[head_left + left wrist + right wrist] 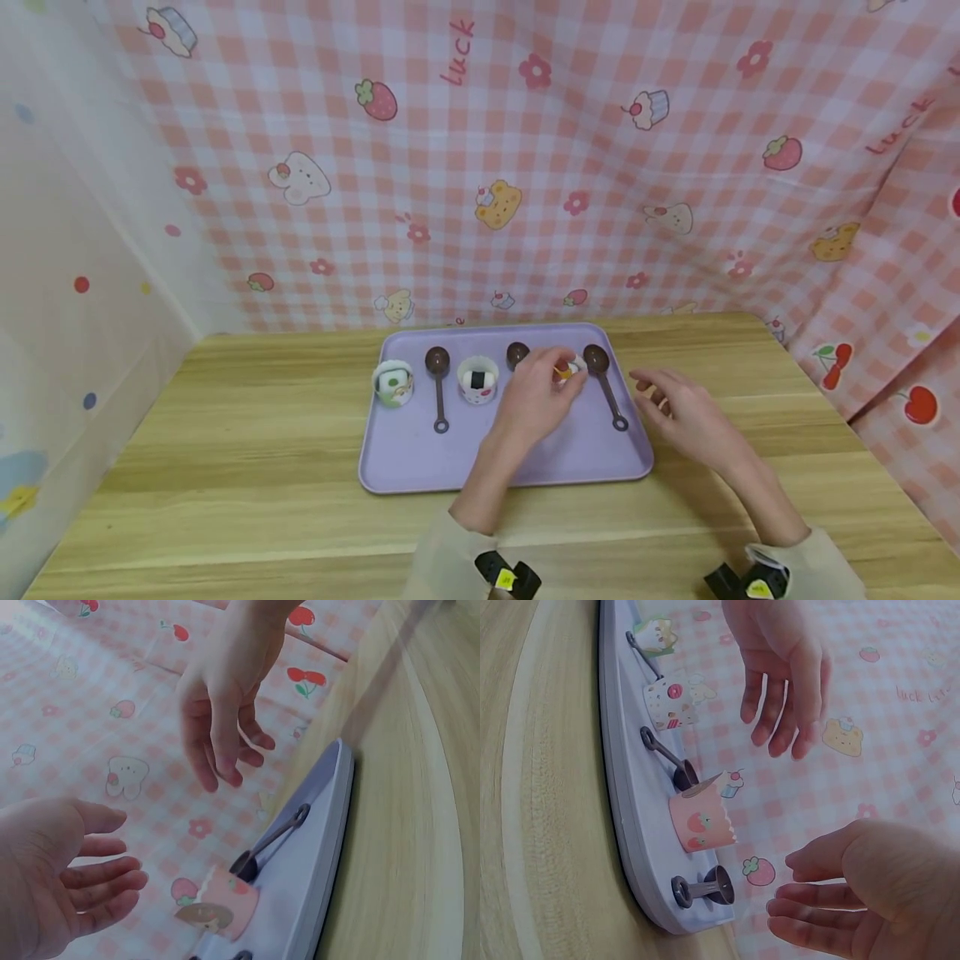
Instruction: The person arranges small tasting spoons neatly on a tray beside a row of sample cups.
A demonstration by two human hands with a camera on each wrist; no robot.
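Observation:
My left hand [534, 398] hovers over the right half of a lilac tray [420, 467], fingers loosely bent and holding nothing. Beneath it stands a pink paper cup [701, 825] with strawberries printed on it, largely covered by the hand in the head view. Beyond the tray's right edge, my right hand [690, 417] is raised with relaxed fingers, nearest to a brown spoon [597, 360]. Nothing lies in that palm [885, 900] either. Another brown spoon [517, 354] is partly hidden behind the left hand.
On the tray's left side are a green-edged cup [393, 385] with a white and green piece, a brown spoon [438, 362], and a dotted white cup [477, 381] holding a white block with a black band. A checked cloth [450, 167] hangs behind the wooden table [247, 417].

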